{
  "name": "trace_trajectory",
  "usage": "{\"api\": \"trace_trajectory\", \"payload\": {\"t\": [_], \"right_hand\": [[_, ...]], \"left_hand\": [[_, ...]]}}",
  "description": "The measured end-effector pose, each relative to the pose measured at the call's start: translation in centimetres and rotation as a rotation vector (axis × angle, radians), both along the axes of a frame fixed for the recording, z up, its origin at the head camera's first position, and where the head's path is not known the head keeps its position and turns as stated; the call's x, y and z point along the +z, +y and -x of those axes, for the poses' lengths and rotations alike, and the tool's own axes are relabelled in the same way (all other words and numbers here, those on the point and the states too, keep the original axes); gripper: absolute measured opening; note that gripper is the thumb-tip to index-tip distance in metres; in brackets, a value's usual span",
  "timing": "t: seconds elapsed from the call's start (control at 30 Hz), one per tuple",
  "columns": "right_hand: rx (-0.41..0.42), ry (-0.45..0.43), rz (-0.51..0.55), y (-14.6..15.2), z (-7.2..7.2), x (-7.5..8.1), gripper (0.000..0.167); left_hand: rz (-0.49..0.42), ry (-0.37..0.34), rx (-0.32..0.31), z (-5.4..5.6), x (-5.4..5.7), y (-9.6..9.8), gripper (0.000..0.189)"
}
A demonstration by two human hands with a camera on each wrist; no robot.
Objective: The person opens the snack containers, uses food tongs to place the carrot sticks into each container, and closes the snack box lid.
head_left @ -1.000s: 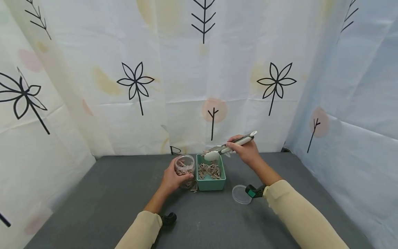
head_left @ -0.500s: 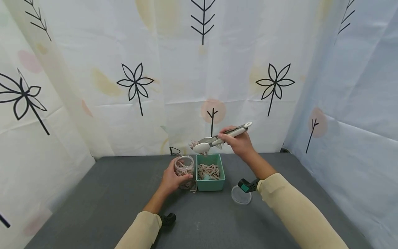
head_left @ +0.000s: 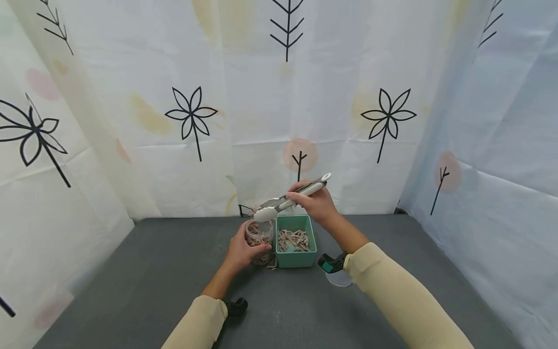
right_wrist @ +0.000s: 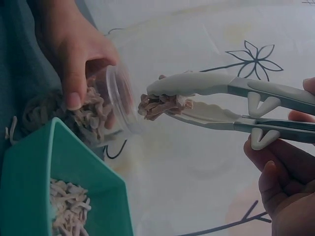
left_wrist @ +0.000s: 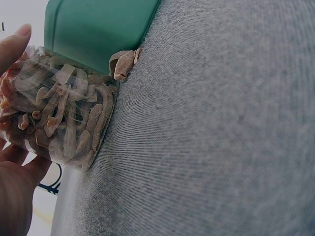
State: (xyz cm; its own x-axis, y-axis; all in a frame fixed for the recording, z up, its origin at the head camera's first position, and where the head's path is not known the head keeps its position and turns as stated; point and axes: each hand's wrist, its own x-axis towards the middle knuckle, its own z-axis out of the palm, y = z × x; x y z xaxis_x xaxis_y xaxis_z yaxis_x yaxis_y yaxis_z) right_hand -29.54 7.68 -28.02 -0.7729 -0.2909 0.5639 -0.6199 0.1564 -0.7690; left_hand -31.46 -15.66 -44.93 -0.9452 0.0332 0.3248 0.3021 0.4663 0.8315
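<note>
My left hand grips a clear plastic jar around its side; brownish dried strips fill much of it. The jar stands on the table, its mouth uncovered. My right hand holds white-and-grey tongs by the handles. Between the tong heads is a clump of the strips, right at the jar's mouth in the right wrist view. Beside the jar, to its right, stands a green rectangular box with more strips on its bottom.
A round clear lid lies on the table right of the box, partly hidden by the right wrist strap. A few loose strips lie on the table at the foot of the box. Patterned cloth hangs behind the table.
My right hand has lifted the tongs with the strips out of the green box and carried them left to above the jar. My left hand and the jar have stayed in place.
</note>
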Motion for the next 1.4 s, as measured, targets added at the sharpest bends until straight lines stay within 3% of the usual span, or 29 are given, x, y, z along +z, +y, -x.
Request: {"api": "trace_trajectory", "payload": {"t": [0.3,0.7,0.93,1.4], "right_hand": [[0.002,-0.027,-0.067,-0.5,0.1,-0.9,0.011],[0.026,-0.072,-0.075,-0.6,0.4,-1.7,0.012],[0.015,-0.081,-0.08,-0.5,3.5,-4.1,0.014],[-0.019,-0.087,-0.168,-1.5,3.2,-3.6,0.011]], "left_hand": [[-0.009,-0.016,0.007,0.0,0.1,0.0,0.094],[-0.006,-0.019,0.01,0.0,0.1,0.0,0.094],[-0.006,-0.028,0.016,0.0,0.2,0.0,0.096],[0.004,-0.018,0.007,-0.1,0.3,0.1,0.095]]}}
